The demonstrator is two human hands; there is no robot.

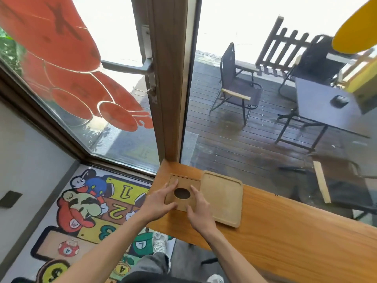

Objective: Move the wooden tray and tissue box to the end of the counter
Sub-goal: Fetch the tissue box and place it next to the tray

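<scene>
A square wooden tissue box (184,185) with a dark oval hole in its top sits at the left end of the wooden counter (295,237), near the window post. My left hand (158,201) grips its left side and my right hand (201,211) grips its right front edge. The flat wooden tray (223,198) with rounded corners lies directly to the right of the box, touching or nearly touching it.
A wooden door post (169,78) and glass panes stand just beyond the counter's end. A cartoon floor mat (87,213) lies below on the left. Outside are folding chairs (236,84) and a dark table (326,111) on decking.
</scene>
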